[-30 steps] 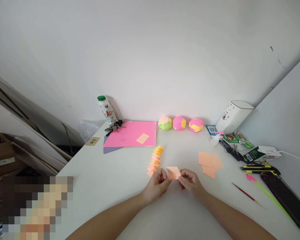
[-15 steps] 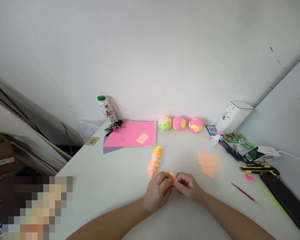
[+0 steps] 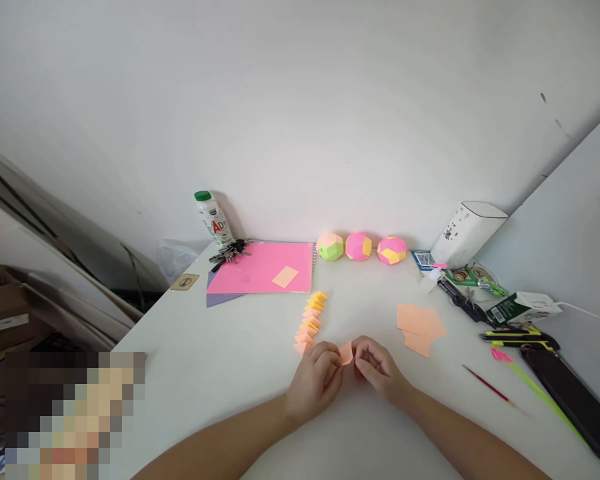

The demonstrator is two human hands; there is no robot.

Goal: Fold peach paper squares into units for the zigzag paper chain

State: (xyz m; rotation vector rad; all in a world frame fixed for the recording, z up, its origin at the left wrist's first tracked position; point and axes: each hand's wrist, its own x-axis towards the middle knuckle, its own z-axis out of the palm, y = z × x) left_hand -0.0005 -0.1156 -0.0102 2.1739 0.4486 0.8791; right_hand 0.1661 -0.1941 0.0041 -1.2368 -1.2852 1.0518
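A small folded piece of orange paper is pinched in my left hand, whose fingers hide its left part. My right hand is curled at the paper's right edge, thumb and forefinger against it. Just beyond my left hand, a row of folded orange and yellow paper pieces runs away from me. To the right of my hands lie several flat orange paper sheets, overlapping one another.
Three faceted paper balls, the middle one pink and yellow, stand by the wall. At left are a pink pad, keys and a bottle. At right lie a paintbrush, a utility knife and a black case.
The folded paper has turned and shows more of its flat face between my hands. The right-hand fingers have shifted slightly up along its edge.
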